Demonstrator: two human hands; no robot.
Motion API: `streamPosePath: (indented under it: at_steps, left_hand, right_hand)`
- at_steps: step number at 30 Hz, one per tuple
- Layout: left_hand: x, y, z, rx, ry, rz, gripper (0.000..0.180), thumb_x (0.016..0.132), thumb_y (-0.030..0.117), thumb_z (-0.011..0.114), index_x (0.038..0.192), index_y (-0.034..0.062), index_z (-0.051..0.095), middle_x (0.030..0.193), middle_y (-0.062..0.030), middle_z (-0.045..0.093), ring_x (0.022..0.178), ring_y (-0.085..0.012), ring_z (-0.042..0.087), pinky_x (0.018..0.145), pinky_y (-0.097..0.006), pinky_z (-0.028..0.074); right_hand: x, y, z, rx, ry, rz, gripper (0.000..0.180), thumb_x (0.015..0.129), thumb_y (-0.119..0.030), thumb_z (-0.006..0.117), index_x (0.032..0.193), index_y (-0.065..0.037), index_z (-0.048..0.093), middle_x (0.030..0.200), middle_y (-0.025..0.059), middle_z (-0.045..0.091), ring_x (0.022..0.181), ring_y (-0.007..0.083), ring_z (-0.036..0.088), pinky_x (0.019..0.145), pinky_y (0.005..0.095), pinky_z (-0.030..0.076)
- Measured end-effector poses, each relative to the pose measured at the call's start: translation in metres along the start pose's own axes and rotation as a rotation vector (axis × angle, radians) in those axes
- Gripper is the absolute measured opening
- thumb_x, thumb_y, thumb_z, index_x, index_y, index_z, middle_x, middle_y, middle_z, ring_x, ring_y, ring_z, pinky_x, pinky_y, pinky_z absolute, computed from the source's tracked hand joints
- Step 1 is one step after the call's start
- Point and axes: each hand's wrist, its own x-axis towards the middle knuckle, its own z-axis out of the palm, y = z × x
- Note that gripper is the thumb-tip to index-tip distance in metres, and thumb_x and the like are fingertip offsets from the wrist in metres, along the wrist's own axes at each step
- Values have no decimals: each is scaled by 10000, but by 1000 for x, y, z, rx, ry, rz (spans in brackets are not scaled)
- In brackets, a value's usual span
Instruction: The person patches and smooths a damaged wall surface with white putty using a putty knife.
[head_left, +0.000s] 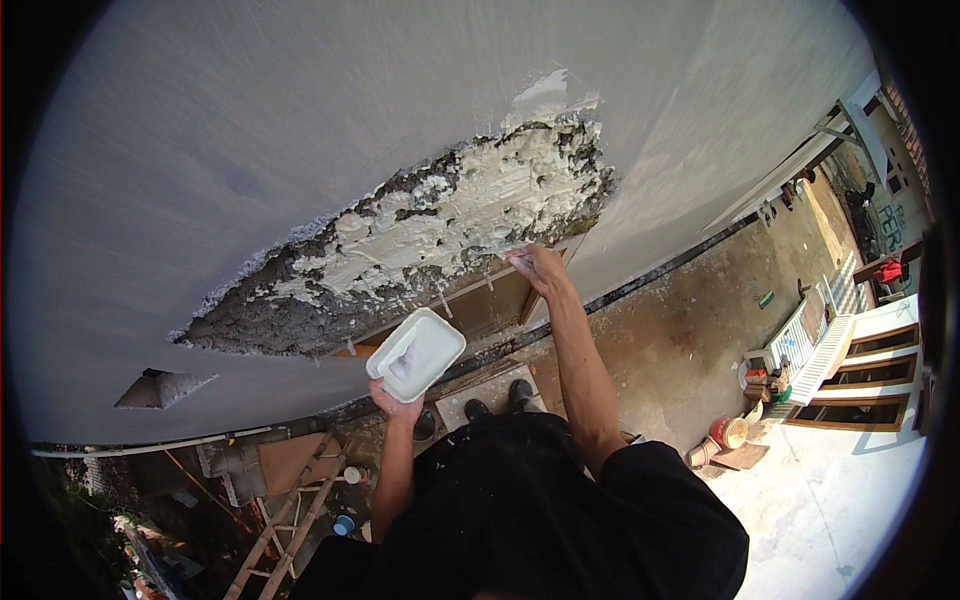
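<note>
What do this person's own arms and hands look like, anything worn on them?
Both forearms are bare, with short black sleeves ending near the upper arms. The left hand and right hand wear no gloves. No watch, band or ring is visible, though the picture is too small to rule out small items.

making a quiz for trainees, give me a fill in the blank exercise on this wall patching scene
1. The left hand holds a white ____ from below.
2. The right hand presses a tool against the ____ patch on the wall.
3. A wooden ____ stands below at the lower left.
4. The person's sleeves are ____ in colour.

Missing words: tray; broken; ladder; black
</note>
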Motion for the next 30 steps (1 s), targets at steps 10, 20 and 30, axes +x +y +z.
streamPosePath:
  at_steps: [10, 20, 30]
  left_hand:
    - [8, -14, 12, 25, -56, 9, 719, 751, 469, 436, 1367, 104, 380, 1370, -102, 429, 1263, -333, 403, 973, -593, 371]
    - [25, -45, 47, 61, -32, -102, 705, 716, 415, 421, 1341, 89, 422, 1348, -110, 462, 1257, -309, 416, 1063, -492, 301]
    - [28, -72, 93, 71, -142, -185, 811, 651, 396, 442, 1382, 58, 347, 1383, -147, 417, 1281, -346, 384, 1074, -491, 278]
  right_hand:
    - [-75, -11, 19, -135, 3, -122, 162, 870, -32, 446, 928, 74, 554, 842, 175, 641, 680, 202, 647, 575, 298, 588]
    - [-170, 5, -5, -563, -129, -269, 176, 863, -104, 537, 954, 15, 628, 781, 59, 651, 653, 103, 586, 575, 262, 476]
    - [-198, 25, -21, -845, 17, -353, 171, 818, -115, 552, 892, 22, 621, 715, 95, 649, 649, 126, 585, 616, 311, 468]
